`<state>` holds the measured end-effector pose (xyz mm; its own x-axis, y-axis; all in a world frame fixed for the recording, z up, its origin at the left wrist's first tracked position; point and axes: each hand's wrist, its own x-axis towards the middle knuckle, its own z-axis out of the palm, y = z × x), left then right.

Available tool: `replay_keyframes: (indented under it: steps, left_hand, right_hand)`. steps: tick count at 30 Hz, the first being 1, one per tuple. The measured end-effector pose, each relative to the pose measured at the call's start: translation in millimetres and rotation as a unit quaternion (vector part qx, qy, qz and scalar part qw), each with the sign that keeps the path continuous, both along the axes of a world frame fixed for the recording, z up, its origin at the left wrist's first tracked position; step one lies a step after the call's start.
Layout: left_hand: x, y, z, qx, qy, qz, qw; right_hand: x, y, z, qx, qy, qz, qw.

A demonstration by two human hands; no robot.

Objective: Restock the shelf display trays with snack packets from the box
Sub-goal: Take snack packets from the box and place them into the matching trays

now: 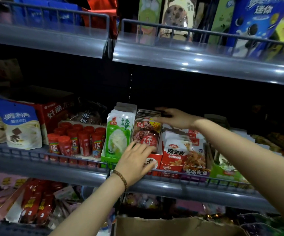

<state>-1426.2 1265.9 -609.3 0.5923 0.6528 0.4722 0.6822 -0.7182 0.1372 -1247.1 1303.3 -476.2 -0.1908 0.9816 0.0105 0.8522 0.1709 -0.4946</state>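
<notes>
A row of red-brown snack packets (146, 133) stands upright in a red display tray (156, 159) on the middle shelf. My left hand (136, 162), with a bead bracelet on the wrist, lies flat against the tray's front and the lowest part of the front packet. My right hand (173, 117) rests palm down on the tops of the packets at the back of the row, fingers spread. Neither hand grips a packet. A brown cardboard box (172, 225) stands open at the bottom, below the shelf.
A green tray of green-white packets (119, 135) stands left of the red tray, and red-white packets (180, 150) stand to the right. Red tubes (76, 140) stand further left. A wire rail (189, 174) runs along the shelf front. The upper shelf (197, 62) overhangs closely.
</notes>
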Motion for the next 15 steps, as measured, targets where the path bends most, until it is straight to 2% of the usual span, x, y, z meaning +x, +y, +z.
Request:
replay_keyframes:
  steps: [2, 3, 6, 8, 11, 13, 15]
  left_hand:
    - [8.5, -8.2, -5.4, 0.007, -0.013, -0.018, 1.000]
    - [13.2, -12.1, -8.0, 0.016, -0.015, -0.016, 1.000]
    - [24.2, -19.4, -12.3, 0.029, -0.018, 0.001, 0.999]
    - [30.4, -25.3, -7.8, 0.014, 0.022, 0.008, 1.000]
    - [36.1, -31.8, -7.6, -0.003, 0.093, 0.033, 0.995]
    - [38.5, -32.6, -10.7, -0.007, 0.103, 0.042, 0.994]
    - [38.8, -31.1, -13.9, -0.003, 0.097, 0.045, 0.994]
  right_hand:
    - [14.9, -26.3, 8.5, -0.020, 0.030, 0.004, 0.999]
    - [22.6, -37.5, 8.9, -0.047, 0.017, 0.010, 0.999]
    - [38.4, -58.4, -3.7, -0.132, -0.135, -0.012, 0.982]
    - [44.5, -58.1, -16.6, -0.151, -0.215, -0.034, 0.964]
    - [51.3, -44.8, -30.0, -0.095, -0.174, -0.036, 0.980]
    - [51.2, -37.4, -32.7, -0.049, -0.183, -0.033, 0.981]
    - [51.5, -31.6, -33.5, -0.049, -0.198, -0.028, 0.979]
